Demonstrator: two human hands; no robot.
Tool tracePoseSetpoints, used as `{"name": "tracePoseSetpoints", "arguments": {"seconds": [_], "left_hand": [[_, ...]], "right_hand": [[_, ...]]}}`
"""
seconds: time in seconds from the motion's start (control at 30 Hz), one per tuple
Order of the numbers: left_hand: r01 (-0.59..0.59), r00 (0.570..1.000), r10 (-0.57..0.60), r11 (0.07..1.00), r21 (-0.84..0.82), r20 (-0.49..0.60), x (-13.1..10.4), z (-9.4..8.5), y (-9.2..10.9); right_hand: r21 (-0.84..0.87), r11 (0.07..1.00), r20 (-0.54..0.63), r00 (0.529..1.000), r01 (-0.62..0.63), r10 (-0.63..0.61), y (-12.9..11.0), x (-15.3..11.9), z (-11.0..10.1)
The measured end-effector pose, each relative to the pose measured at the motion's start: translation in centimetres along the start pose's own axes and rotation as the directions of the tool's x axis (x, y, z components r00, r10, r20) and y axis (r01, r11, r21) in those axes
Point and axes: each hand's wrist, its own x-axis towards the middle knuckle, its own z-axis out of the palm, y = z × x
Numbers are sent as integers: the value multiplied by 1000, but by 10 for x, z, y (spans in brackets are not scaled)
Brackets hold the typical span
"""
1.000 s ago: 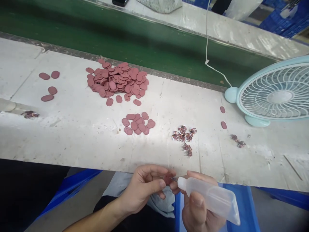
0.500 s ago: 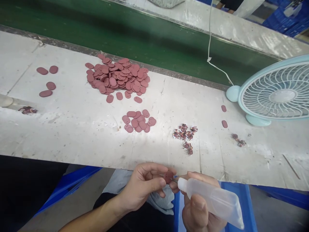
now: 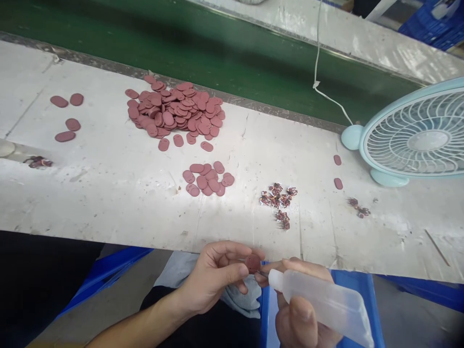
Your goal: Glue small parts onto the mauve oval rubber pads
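Just off the front edge of the table, my left hand [image 3: 213, 275] pinches a small reddish-brown oval disc [image 3: 253, 263] between thumb and fingers. My right hand [image 3: 304, 309] is wrapped round a translucent plastic squeeze bottle [image 3: 322, 299] with a white cap, lying tilted in the grip. Its thin nozzle tip points at the disc's lower right edge; whether it touches cannot be made out. Beyond the hands lie a small group of the same discs [image 3: 208, 180] and a cluster of tiny brown figures [image 3: 277, 199].
A large heap of reddish discs [image 3: 177, 110] sits by the green conveyor belt [image 3: 232, 63]. At the right stands a light blue fan [image 3: 416, 137] with a white cord [image 3: 316, 58]. Two more figures [image 3: 358, 208] lie near it. A blue crate [image 3: 357, 304] is below the table edge.
Both hands keep nearly the same pose, with the disc and bottle still held. The bottle has shifted slightly right and down, and the view has moved a little.
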Motion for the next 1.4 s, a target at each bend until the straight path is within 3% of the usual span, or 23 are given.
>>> {"name": "tracePoseSetpoints", "arguments": {"seconds": [0.07,0.17,0.23,0.3,0.33,0.37,0.43,0.47,0.5,0.53,0.6,0.63,0.67,0.7,0.73,0.77,0.8,0.83,0.9,1.03,1.2,1.3,1.4], "left_hand": [[-1,1000,1,1000,-6,18,-1,0,0],[-3,999,4,1000,-11,53,-1,-1,1],[-9,998,10,1000,-11,63,-1,-2,3],[-22,998,22,1000,-7,65,-1,-3,6],[-29,997,29,1000,-4,67,-2,-4,7],[-37,997,37,999,1,66,-2,-5,9],[-51,997,50,999,12,52,-4,-7,12],[-56,998,56,998,19,41,-5,-8,14],[-62,998,61,998,25,30,-6,-10,15],[-67,998,66,997,32,17,-7,-11,16],[-75,997,75,996,44,1,-9,-14,18],[-79,997,79,996,49,-4,-9,-16,19],[-82,996,83,995,54,-10,-9,-17,20],[-87,996,88,995,57,-13,-9,-18,20],[-88,996,90,994,60,-18,-9,-18,20],[-88,996,90,994,60,-23,-9,-19,20],[-85,996,87,995,60,-30,-9,-18,20],[-80,996,82,995,60,-32,-9,-18,20],[-70,997,72,996,60,-39,-9,-16,20],[-76,996,79,995,69,-39,-11,-15,18],[-100,995,102,990,99,-20,-9,-11,15],[-127,992,127,984,123,11,-7,-7,12],[-165,986,162,974,152,31,-7,-6,9]], "right_hand": [[126,992,-31,999,29,-25,-9,9,-1],[493,843,124,977,-214,175,-16,37,-21],[750,545,247,923,-375,295,-6,63,-47],[891,66,397,841,-449,368,13,90,-78],[831,-198,555,749,-520,361,24,102,-92],[774,-404,621,709,-488,333,33,112,-104],[694,-627,617,742,-355,263,45,123,-119],[697,-630,592,771,-344,234,45,123,-122],[749,-544,561,798,-378,218,43,120,-122],[840,-324,515,826,-434,229,38,113,-118],[835,336,368,896,-436,247,26,97,-103],[691,628,263,933,-359,244,20,89,-93],[467,844,141,965,-263,222,16,82,-82],[189,964,41,983,-185,181,12,77,-72],[-110,984,-18,990,-141,140,10,74,-62],[-389,916,-44,995,-103,93,9,74,-54],[-625,778,-42,998,-60,44,9,75,-48],[-766,643,-14,1000,-28,27,9,77,-44],[-838,546,36,998,-2,59,9,82,-42],[-820,571,27,995,-32,95,8,79,-53],[-465,881,-37,997,-83,75,1,54,-54],[-229,973,122,992,-8,37,-5,36,-39],[-95,995,277,959,-29,54,-10,26,-22]]}}
